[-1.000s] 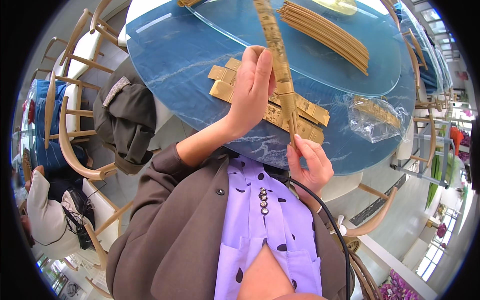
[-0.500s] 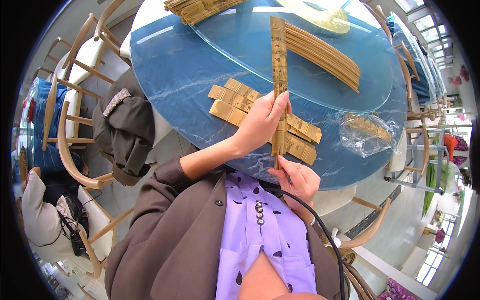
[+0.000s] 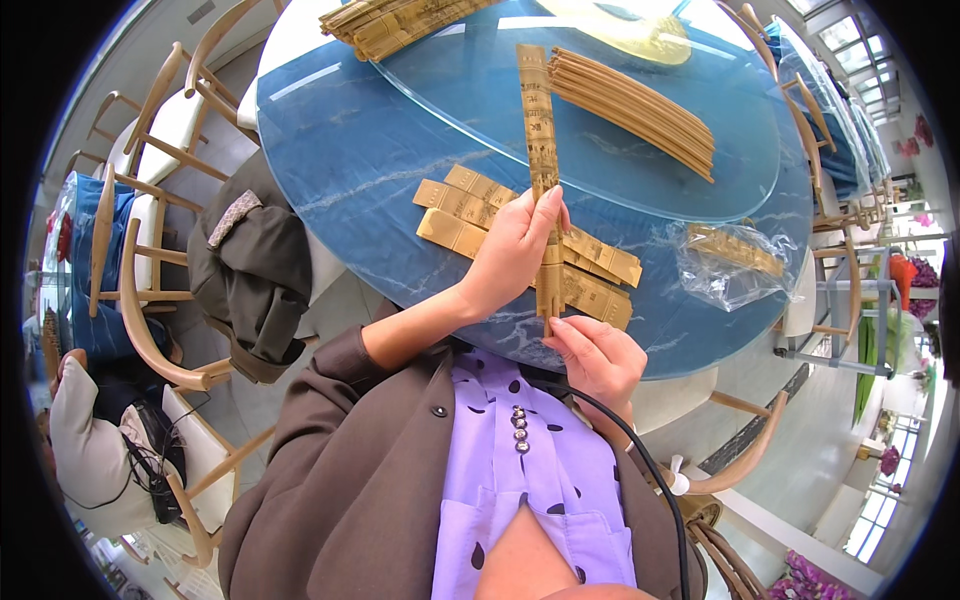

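Note:
A long gold printed paper chopstick sleeve (image 3: 540, 125) stands nearly upright in the view, over the table's near side. My left hand (image 3: 512, 245) is closed around its lower middle. Below it, my right hand (image 3: 600, 357) pinches the thin brown end of chopsticks (image 3: 549, 326) at the sleeve's lower opening; how many sticks are inside is hidden. Under my left hand, several flat gold sleeves (image 3: 455, 232) lie fanned on the blue table (image 3: 345, 205). Beyond my hands, a row of loose brown chopsticks (image 3: 635, 112) rests on the glass turntable (image 3: 460, 105).
A stack of gold sleeves (image 3: 405, 28) lies at the far left of the table. To the right sits a clear plastic bag (image 3: 735, 268) with gold sleeves in it. A dark coat (image 3: 250, 265) hangs over a chair at left; wooden chairs (image 3: 150, 310) stand around. A black cable (image 3: 650, 460) crosses my front.
The sleeve's top has tilted slightly to the left, and my left hand has shifted a little left with it. My right hand still pinches at the lower end, its fingers drawn closer together.

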A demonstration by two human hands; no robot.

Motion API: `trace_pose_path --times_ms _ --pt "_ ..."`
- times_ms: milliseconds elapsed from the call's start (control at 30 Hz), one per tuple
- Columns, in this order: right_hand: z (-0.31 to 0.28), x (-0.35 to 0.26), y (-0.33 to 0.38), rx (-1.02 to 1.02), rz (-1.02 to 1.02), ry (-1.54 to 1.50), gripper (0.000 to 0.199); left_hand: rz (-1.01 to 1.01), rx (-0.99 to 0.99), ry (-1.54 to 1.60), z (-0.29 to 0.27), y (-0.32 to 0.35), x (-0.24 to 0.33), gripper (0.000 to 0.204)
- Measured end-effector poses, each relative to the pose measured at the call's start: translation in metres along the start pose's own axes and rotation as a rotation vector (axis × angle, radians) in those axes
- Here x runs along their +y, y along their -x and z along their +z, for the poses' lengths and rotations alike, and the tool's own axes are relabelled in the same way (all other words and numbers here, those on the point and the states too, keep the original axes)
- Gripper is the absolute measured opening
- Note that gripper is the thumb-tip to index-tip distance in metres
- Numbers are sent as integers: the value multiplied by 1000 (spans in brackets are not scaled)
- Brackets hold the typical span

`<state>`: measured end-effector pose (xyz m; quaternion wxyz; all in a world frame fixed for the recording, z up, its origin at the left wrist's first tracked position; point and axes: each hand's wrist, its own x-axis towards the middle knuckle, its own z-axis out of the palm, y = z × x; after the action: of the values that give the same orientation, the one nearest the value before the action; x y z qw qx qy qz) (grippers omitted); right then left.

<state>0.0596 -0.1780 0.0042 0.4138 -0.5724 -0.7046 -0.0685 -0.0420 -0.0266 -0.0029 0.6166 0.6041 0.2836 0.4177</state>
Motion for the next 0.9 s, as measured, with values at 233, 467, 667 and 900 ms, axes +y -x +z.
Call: trace_pose_path --times_ms 233,467,667,900 --pt "2 -4 -5 59 35 -1 29 -40 -51 16 6 12 -9 42" --pt "0 -9 -10 45 91 -16 28 -36 -70 11 4 12 -2 42" --pt "0 -6 -14 2 150 -115 29 13 -53 -26 4 5 -7 41" --pt "5 -8 -14 20 256 -161 23 -70 -99 -49 2 8 -8 41"
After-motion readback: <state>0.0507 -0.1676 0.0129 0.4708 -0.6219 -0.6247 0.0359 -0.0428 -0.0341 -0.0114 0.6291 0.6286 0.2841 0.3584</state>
